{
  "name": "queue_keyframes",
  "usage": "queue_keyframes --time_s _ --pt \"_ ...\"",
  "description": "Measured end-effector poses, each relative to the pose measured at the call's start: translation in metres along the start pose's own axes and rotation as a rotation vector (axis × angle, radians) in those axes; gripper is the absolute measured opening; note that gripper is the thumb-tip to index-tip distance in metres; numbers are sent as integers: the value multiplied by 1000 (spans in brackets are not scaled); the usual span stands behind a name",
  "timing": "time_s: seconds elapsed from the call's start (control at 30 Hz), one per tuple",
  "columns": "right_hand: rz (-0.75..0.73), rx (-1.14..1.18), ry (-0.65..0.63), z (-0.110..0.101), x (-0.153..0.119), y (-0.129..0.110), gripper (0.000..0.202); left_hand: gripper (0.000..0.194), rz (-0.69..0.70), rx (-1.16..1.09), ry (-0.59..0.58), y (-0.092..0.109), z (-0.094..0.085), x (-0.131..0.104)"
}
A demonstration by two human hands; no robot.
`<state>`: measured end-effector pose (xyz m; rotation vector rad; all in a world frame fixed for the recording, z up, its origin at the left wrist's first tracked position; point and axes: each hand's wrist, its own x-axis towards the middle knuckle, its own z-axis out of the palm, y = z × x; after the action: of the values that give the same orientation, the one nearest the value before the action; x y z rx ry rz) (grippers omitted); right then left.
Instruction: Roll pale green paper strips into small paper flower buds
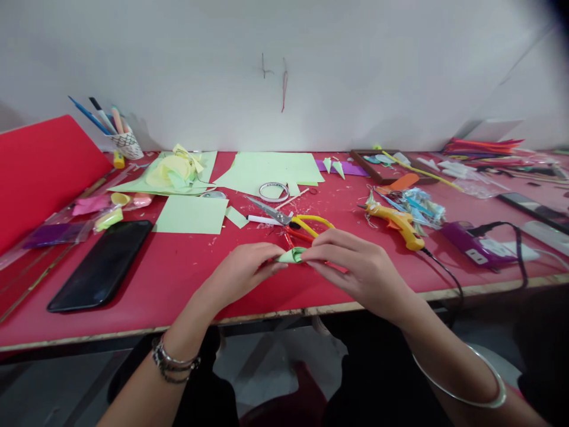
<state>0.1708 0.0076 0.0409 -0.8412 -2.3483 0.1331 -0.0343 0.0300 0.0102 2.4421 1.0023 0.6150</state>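
A small rolled piece of light green paper [291, 256] is held between my two hands, above the front part of the red table. My left hand [242, 270] pinches its left end between thumb and fingers. At the other end, the fingers of my right hand [353, 267] are closed on the roll. Just behind the hands lie scissors [269, 209] with yellow and red handles, blades spread and pointing to the back left. A white pen [262, 219] lies by the blades. Two small green paper cones [338, 169] rest on purple paper near the wall.
Green sheets [271, 169] and a tape roll [273, 191] lie at the back. A black phone [102, 267] is on the left, near a pen cup [127, 144]. On the right are a yellow glue gun [395, 224], its cable, and a purple power strip [480, 243].
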Motion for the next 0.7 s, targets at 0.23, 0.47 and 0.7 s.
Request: queue_keyframes --time_s 0.23,0.47,0.7 --pt "30 -45 12 -2 2 -1 15 22 -64 69 -20 6 3 -1" --pt "78 -90 35 6 0 -6 12 16 -91 176 52 4 11 -1" --pt "6 -134 -13 2 2 -8 14 22 -114 127 15 6 10 1"
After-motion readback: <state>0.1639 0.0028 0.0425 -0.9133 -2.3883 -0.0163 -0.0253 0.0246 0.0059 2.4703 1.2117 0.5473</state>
